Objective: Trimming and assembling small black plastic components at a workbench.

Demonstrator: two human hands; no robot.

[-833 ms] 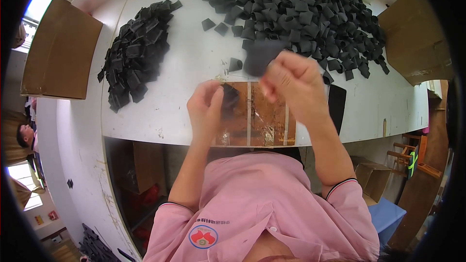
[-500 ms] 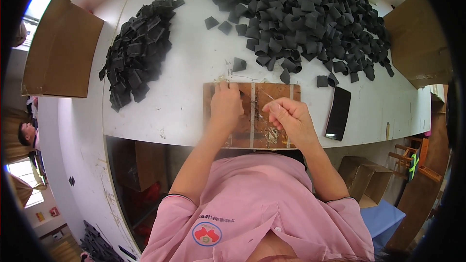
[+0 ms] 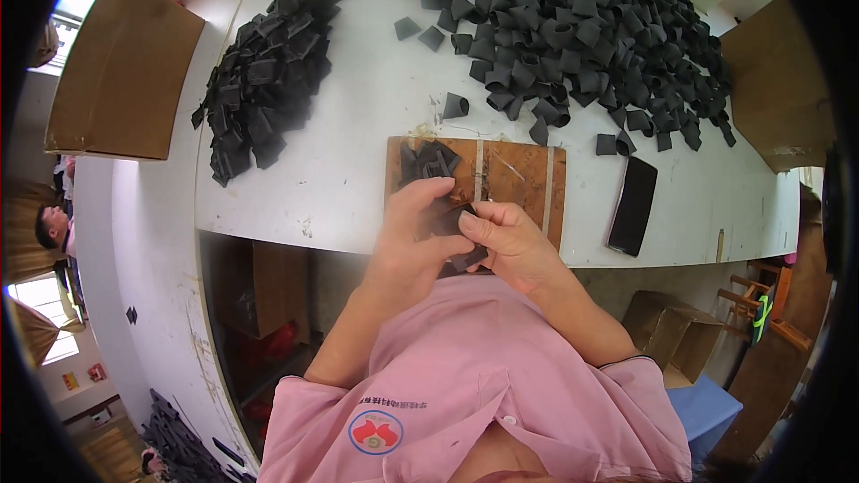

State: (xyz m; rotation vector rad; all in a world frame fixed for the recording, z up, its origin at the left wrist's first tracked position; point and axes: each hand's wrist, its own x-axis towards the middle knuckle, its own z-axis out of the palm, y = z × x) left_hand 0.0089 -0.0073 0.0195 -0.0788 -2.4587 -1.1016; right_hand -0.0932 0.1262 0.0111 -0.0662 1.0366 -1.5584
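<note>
Currently both hands meet at the near table (image 3: 358, 152) edge over the wooden board (image 3: 523, 183), pinching one black strap piece (image 3: 450, 219) between them; judged step: folding or shaping that piece. Left hand (image 3: 413, 246) fingers curl over its top from 9 o'clock; right hand (image 3: 510, 241) thumb and fingers clamp it from 3 o'clock, both wrists bent inward. Next move likely calls for a firm pinch, then placing it on the small stack (image 3: 428, 161) at 12 o'clock.
</note>
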